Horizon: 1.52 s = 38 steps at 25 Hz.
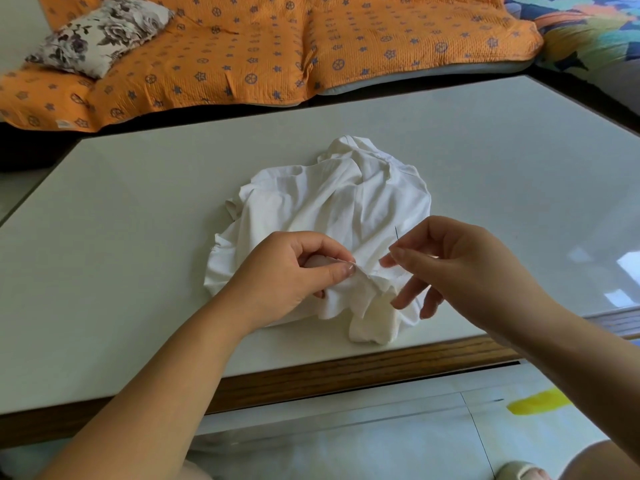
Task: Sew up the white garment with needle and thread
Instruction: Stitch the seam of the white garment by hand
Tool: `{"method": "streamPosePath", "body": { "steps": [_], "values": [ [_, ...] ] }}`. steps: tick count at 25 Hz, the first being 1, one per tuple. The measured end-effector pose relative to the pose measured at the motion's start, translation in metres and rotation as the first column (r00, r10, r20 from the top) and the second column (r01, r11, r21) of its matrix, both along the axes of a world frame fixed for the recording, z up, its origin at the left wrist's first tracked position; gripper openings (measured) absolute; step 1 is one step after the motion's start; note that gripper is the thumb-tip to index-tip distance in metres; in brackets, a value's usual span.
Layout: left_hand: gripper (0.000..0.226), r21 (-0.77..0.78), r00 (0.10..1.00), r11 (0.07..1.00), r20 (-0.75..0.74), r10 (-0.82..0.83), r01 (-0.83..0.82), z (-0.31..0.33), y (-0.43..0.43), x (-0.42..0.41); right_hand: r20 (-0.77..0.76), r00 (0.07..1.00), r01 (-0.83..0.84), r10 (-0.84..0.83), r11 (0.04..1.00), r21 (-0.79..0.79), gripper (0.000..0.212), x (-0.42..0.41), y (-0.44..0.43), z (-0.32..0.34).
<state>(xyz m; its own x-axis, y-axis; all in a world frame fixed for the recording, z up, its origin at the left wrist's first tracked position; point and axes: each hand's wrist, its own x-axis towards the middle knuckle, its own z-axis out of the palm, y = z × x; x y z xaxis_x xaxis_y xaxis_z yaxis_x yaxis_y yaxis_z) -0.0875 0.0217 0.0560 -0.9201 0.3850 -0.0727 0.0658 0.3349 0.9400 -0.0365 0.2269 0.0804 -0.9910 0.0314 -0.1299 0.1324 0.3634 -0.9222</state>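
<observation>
Your forearms (156,393) cross the table (138,209) edge to the white garment (332,202) heaped mid-table. Your left hand (298,268) pinches its near fold; your right hand (450,268) pinches the needle (397,234), other fingers spread. Slacken that fold and your next stitch may land crooked or prick you.

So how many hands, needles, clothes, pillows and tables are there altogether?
Hands: 2, the left hand and the right hand
Needles: 1, the needle pinched by the right hand
Clothes: 1, the white garment held by the left hand
Pillows: 1, the flowery pillow
Tables: 1, the table
Total: 6
</observation>
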Motion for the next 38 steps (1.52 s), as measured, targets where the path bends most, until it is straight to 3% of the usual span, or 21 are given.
{"method": "streamPosePath", "body": {
  "steps": [3,10,13,17,25,30,38],
  "values": [
    [0.009,0.013,1.0,1.0,0.013,0.009,-0.009,0.001,0.0,0.001,-0.066,0.998,-0.005,0.012,0.995,0.104,0.008,0.01,-0.008,0.005],
    [0.004,-0.007,0.999,1.0,0.04,-0.01,0.011,0.0,0.003,0.003,-0.086,0.996,-0.019,0.035,0.983,0.184,0.014,0.014,-0.026,-0.014],
    [0.006,0.008,0.997,1.0,0.071,-0.014,0.013,0.0,0.002,0.002,-0.09,0.996,0.001,0.012,0.99,0.14,0.014,0.01,-0.024,-0.013],
    [0.026,0.05,0.995,0.998,0.099,-0.029,0.024,0.002,0.0,0.003,-0.057,0.998,-0.002,0.003,1.0,0.021,0.013,0.008,-0.024,-0.012],
    [0.02,0.079,0.995,0.996,0.095,-0.039,0.032,0.002,-0.003,0.003,-0.034,0.999,-0.01,0.009,1.0,-0.022,0.006,-0.003,-0.007,-0.005],
    [0.019,0.075,0.993,0.996,0.101,-0.054,0.046,0.004,-0.004,0.003,-0.011,0.982,-0.186,0.19,0.97,0.158,0.015,0.0,-0.002,-0.002],
    [0.012,0.112,0.991,0.992,0.115,-0.069,0.057,0.003,-0.004,0.003,0.002,0.964,-0.263,0.266,0.952,0.158,0.02,0.002,-0.001,-0.004]
  ]
}}
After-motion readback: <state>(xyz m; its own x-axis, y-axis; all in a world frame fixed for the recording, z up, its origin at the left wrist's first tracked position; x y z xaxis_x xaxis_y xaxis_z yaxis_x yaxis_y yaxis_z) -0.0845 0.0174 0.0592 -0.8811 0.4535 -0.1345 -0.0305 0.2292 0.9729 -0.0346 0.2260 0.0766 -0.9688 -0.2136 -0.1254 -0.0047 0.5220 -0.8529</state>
